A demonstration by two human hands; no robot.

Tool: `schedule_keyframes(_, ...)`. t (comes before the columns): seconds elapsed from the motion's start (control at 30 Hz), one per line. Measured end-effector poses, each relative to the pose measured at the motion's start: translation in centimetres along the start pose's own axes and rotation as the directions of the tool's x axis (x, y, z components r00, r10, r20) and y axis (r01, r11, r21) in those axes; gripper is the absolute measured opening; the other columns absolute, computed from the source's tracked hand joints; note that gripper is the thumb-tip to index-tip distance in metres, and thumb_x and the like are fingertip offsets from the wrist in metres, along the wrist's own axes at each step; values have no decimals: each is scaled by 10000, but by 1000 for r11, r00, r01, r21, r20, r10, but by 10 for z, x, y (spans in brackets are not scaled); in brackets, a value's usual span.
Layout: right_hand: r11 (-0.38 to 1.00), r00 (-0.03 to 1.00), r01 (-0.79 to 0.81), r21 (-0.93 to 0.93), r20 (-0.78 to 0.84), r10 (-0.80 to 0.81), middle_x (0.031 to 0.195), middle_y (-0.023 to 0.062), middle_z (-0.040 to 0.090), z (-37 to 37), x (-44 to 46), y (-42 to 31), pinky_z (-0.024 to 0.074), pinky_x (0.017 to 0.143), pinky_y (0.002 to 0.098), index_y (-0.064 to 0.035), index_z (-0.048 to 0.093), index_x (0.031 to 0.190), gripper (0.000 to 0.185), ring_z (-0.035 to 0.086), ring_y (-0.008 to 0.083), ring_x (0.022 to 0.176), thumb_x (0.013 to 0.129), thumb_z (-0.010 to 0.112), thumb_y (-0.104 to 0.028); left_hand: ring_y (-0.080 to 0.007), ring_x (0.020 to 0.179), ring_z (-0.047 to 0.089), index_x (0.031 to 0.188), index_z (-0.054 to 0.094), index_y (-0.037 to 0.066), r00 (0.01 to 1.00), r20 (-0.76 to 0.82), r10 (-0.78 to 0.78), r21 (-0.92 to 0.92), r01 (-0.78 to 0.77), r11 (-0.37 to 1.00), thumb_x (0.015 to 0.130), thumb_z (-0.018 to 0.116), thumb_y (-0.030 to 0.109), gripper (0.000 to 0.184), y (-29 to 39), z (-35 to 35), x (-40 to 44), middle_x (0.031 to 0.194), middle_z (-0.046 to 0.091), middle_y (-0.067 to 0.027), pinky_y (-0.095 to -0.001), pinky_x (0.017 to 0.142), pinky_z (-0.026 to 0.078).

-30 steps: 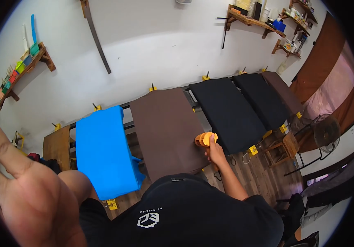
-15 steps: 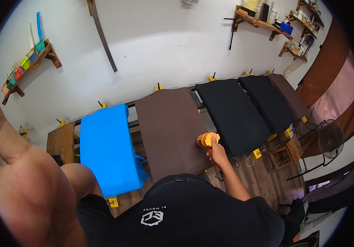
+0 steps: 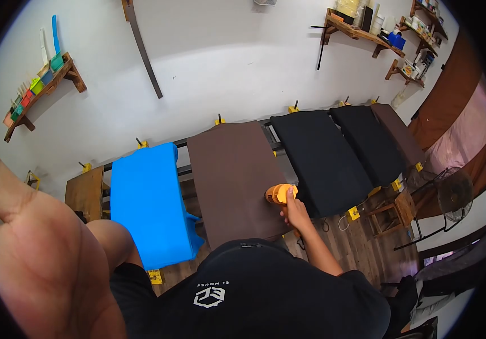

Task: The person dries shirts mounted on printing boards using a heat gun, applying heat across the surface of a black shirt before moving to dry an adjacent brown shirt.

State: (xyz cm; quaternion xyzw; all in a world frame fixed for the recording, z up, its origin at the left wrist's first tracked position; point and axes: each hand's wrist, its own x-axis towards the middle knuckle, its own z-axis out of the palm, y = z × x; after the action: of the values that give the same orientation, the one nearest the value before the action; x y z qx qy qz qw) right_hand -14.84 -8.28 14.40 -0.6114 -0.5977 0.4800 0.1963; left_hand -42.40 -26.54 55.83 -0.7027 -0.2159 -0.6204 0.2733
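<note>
My right hand [image 3: 294, 213] is wrapped around an orange-yellow heat gun [image 3: 279, 194], whose dark cord hangs below. The heat gun is over the right edge of a brown cloth-covered board [image 3: 231, 175]; I cannot tell whether it touches. My left hand [image 3: 48, 265] is raised close to the camera, its palm large at the lower left. Its fingers fall outside the picture, so their grip is hidden. A bright blue cloth [image 3: 148, 203] covers the board left of the brown one, one side hanging loose. To the right lies a black cloth-covered board [image 3: 319, 161].
Further right are another black board [image 3: 367, 144] and a brown one [image 3: 398, 133]. A bare wooden board [image 3: 83, 195] is at the left end. Yellow clamps [image 3: 353, 213] line the rack. A stool [image 3: 404, 209] and fan [image 3: 455, 192] stand right. Wall shelves [image 3: 361, 35] hold containers.
My right hand and the heat gun have shifted slightly left over the brown board. My left hand stays raised near the camera. The whole view has moved a little.
</note>
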Motion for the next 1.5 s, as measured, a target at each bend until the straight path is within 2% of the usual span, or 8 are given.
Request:
schedule_keyframes(0.23,996,998,66,-63,2,-66,593,116,628,8,-3,-3,504,530,383,1,641,658,1062,671,224,568,1018,136,-860,-387,1630,124,1440,665,363,996,-78,39,-89,-46,995,981,475,780,649,4,-13,-9,1738,125,-176,-550,1310,51)
schedule_keyframes(0.3,989,997,-27,148,70,17,579,117,618,11,-7,-7,496,506,377,6,631,653,1065,667,225,556,1015,134,-864,-387,1628,132,1438,668,357,994,-97,45,-94,-54,994,978,475,783,656,4,-15,-9,1737,139,-175,-551,1309,56)
schedule_keyframes(0.77,1000,989,8,3,146,-8,607,118,636,21,-20,-10,518,534,372,6,601,645,1030,657,223,536,1026,172,-849,-387,1617,184,1426,689,320,974,-219,57,-214,-105,971,957,475,804,708,-2,-40,-23,1730,237,-162,-556,1303,87)
schedule_keyframes(1.07,979,990,136,-149,-25,-141,617,116,646,21,-17,9,532,573,376,1,627,676,1024,666,226,544,1028,175,-847,-387,1610,217,1419,702,295,950,-300,83,-322,-183,929,943,475,818,742,1,-43,-29,1726,300,-154,-558,1300,107)
schedule_keyframes(1.33,993,996,-69,100,-42,73,641,106,649,1,-21,17,526,565,363,1,646,733,1022,671,213,572,1017,181,-864,-387,1603,246,1412,714,274,931,-364,23,-454,-199,869,931,474,830,773,1,-81,-59,1722,357,-147,-561,1296,125)
schedule_keyframes(1.4,997,994,21,-69,-103,-28,646,111,649,0,-10,32,526,574,366,7,656,753,1021,665,218,568,1023,182,-855,-387,1602,254,1410,717,268,924,-383,7,-479,-205,854,928,474,833,781,0,-95,-69,1720,371,-145,-562,1295,130)
schedule_keyframes(1.47,997,994,-47,55,-94,52,641,108,640,-6,-17,19,522,576,374,13,658,762,1014,652,221,557,1032,187,-844,-349,1480,369,1343,714,124,949,-314,-30,-55,13,998,1022,512,554,573,-8,-132,-116,1614,494,-51,-584,1205,276)
schedule_keyframes(1.5,993,994,-64,103,-86,73,638,107,638,-9,-17,19,521,576,376,15,657,762,1011,648,222,553,1035,191,-840,-331,1452,394,1318,709,83,944,-295,-147,-177,97,979,1037,506,478,525,-12,-143,-140,1553,523,-74,-547,1196,298)
